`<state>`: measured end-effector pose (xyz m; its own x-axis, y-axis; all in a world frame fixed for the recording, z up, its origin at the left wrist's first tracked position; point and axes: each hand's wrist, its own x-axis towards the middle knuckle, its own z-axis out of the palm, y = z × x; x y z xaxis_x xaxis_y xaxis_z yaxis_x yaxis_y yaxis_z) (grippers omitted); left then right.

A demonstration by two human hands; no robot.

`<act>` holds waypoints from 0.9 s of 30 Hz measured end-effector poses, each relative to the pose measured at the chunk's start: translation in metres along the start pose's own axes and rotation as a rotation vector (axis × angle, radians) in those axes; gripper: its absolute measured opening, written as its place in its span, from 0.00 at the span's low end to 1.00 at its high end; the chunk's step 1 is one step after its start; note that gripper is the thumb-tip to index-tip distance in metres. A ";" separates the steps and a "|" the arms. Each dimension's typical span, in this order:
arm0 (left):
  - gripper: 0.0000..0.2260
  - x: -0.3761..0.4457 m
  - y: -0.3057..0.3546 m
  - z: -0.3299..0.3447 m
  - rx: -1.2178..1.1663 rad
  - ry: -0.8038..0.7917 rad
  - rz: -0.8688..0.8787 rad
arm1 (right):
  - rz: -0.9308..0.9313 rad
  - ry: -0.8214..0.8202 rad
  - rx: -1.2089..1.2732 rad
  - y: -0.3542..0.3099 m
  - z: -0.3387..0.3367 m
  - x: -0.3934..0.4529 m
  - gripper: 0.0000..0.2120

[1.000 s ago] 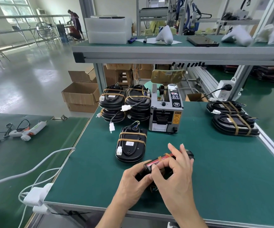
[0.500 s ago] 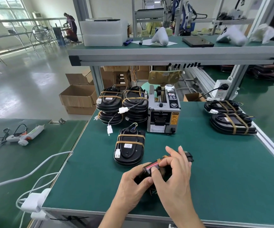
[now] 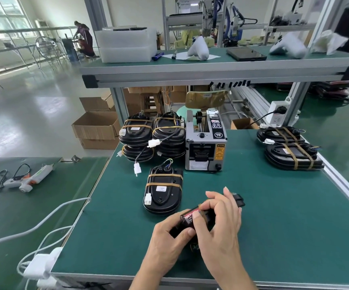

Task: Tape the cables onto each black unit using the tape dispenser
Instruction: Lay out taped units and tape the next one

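Both my hands, left hand and right hand, grip the black unit at lower centre, long axis slanting up-right, tape dispenser straight above, nearer the right.

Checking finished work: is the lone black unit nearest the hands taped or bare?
Taped: two tan strips cross the black unit, holding its cable.

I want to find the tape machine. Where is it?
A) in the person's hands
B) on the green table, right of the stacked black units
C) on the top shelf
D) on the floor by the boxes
B: the grey tape machine stands on the green table, just right of the stacked black units.
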<state>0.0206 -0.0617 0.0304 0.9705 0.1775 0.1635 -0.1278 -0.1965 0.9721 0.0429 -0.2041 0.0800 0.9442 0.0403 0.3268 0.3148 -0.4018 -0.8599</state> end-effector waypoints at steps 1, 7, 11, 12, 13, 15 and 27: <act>0.17 0.000 0.000 0.000 0.001 0.001 0.001 | -0.001 0.000 -0.017 -0.001 0.000 0.000 0.13; 0.23 0.000 0.002 0.000 -0.030 0.029 0.000 | 0.027 0.021 -0.148 -0.011 -0.014 0.030 0.05; 0.24 0.001 0.000 0.000 -0.055 -0.004 -0.025 | 0.080 0.005 -0.185 -0.020 -0.019 0.100 0.02; 0.24 0.001 0.000 0.000 -0.057 -0.010 -0.029 | 0.125 -0.013 -0.189 -0.020 -0.017 0.120 0.03; 0.24 0.000 0.000 0.000 -0.058 -0.013 -0.033 | 0.184 -0.035 -0.179 -0.019 -0.015 0.138 0.04; 0.24 0.000 -0.001 -0.001 -0.061 -0.016 -0.036 | 0.314 -0.072 -0.130 -0.011 -0.006 0.170 0.07; 0.22 0.002 0.004 -0.001 -0.033 0.003 0.001 | 0.665 0.016 0.147 0.025 0.041 0.228 0.05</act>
<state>0.0215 -0.0613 0.0344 0.9698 0.1799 0.1649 -0.1355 -0.1649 0.9770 0.2703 -0.1674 0.1170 0.9402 -0.1858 -0.2853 -0.3214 -0.2076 -0.9239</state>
